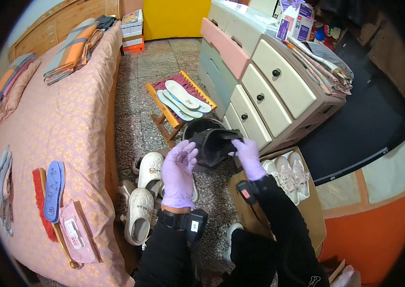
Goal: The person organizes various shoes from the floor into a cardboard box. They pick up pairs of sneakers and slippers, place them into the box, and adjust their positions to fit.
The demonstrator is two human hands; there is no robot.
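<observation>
Head view, frame centre: the purple-gloved right hand [248, 156] pinches an open-mouthed black item [216, 147], not yet released, before a round dark bucket [187, 128]; purple-gloved left hand [178, 170]: grip indeterminable.

Gloves [177, 174], lilac; held article [216, 147], black; bedspread [80, 115], pink with gold floral motif; floor [138, 88], speckled grey; drawers [262, 95], cream, pink and grey-green; insoles [53, 193], blue or white; brush [43, 203], red-bristled; clogs [140, 208], off-white; panel [176, 18], yellow.

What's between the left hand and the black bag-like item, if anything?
Nothing visible: the left hand is right beside the black bag-like item, contact unclear; the right hand grips its right side.
</observation>
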